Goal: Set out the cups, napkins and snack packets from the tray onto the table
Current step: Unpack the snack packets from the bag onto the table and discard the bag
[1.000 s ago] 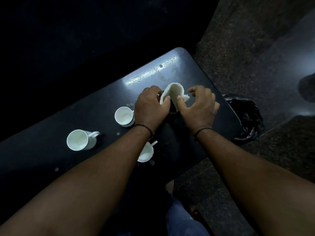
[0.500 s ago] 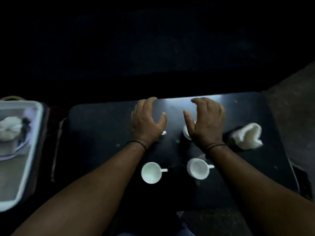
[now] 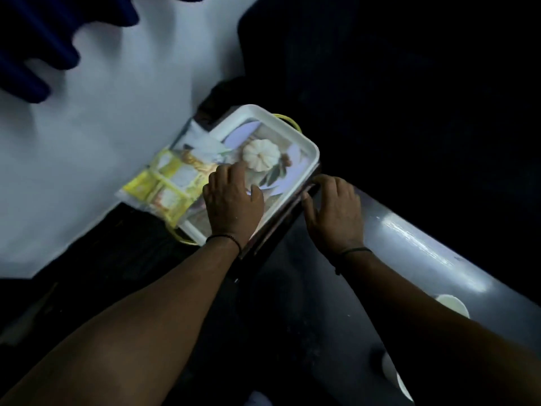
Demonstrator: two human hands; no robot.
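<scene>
A white tray point(image 3: 310, 148) with a printed picture on its floor rests on a dark stand at the left of the black table point(image 3: 424, 238). A round white folded napkin point(image 3: 261, 155) lies in the tray, and yellow snack packets point(image 3: 164, 183) hang over the tray's left end. My left hand point(image 3: 232, 200) hovers inside the tray, fingers apart, its fingertips just short of the napkin. My right hand point(image 3: 333, 210) is spread above the tray's near right rim, holding nothing. White cups point(image 3: 452, 303) show partly behind my right forearm; another cup point(image 3: 393, 376) sits lower.
A pale wall or floor surface point(image 3: 117, 112) lies beyond the tray at the left. Dark blue ribbed fabric point(image 3: 35, 39) fills the top left corner. The rest of the surroundings are too dark to make out.
The view has swung left from the cups on the table to the tray. Both hands moved from above the cups to the tray, the left one now inside it.
</scene>
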